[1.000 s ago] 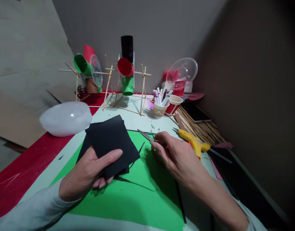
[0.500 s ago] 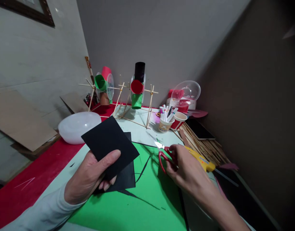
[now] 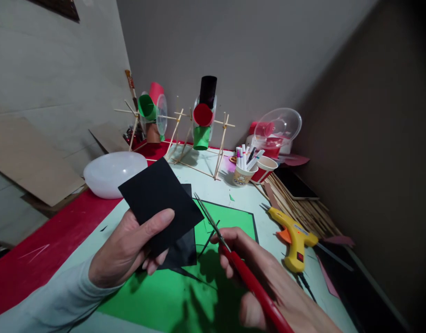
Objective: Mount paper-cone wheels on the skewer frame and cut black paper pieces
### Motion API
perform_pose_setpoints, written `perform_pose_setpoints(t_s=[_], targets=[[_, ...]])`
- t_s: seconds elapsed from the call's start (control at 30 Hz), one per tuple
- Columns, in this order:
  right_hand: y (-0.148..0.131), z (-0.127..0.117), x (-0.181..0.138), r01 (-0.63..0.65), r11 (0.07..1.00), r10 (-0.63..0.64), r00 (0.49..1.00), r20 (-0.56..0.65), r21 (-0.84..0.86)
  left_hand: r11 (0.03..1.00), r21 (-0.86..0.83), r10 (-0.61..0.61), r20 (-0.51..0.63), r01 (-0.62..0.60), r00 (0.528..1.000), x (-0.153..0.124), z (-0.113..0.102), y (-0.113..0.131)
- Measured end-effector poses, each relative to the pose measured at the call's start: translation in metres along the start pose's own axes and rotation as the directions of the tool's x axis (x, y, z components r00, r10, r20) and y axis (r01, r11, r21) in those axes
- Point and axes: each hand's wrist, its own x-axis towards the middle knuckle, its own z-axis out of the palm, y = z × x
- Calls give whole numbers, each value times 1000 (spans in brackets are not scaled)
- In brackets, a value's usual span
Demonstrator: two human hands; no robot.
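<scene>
My left hand [image 3: 129, 247] pinches a square of black paper [image 3: 160, 203] between thumb and fingers, tilted above the work surface. In my right hand [image 3: 257, 273] is a pair of scissors [image 3: 247, 273] with red handles, its blades pointing up and left, close to the right corner of the square but apart from it. Beneath the left hand lies another black sheet [image 3: 185, 249], on top of a green sheet [image 3: 143, 305]. Thin black paper strips [image 3: 190, 274] are scattered on the green.
A yellow glue gun [image 3: 292, 236] lies to the right, by a bundle of wooden sticks [image 3: 296, 203]. Marker cup [image 3: 245, 175] and red-striped cup [image 3: 264, 169] stand behind. Stick frames with paper tubes [image 3: 203, 114] are at the back; a white balloon-like object [image 3: 114, 173] sits left.
My right hand has turned the scissors and brought them left, nearer the black square. The view has shifted slightly, and the glue gun now shows fully. My left hand keeps its hold.
</scene>
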Motion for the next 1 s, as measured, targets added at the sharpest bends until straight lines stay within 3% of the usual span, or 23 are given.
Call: perform_pose_setpoints(t_s=[0.13,0.27,0.63,1.0], targets=[[-5,2,-2,48,992,-50,999,-19,-114,999,41,-15,3,15,1000,2,0,-4],[-6,5,-1,67,991,-69,997,-15,-118,997,67,-40,0,40,999,3,2,-8],[-8,7,3,48,997,-49,999,-5,-66,997,70,-45,5,44,999,3,2,-13],[-15,4,1,-8,978,11,1000,12,-207,996,81,-33,-17,34,999,8,0,-14]])
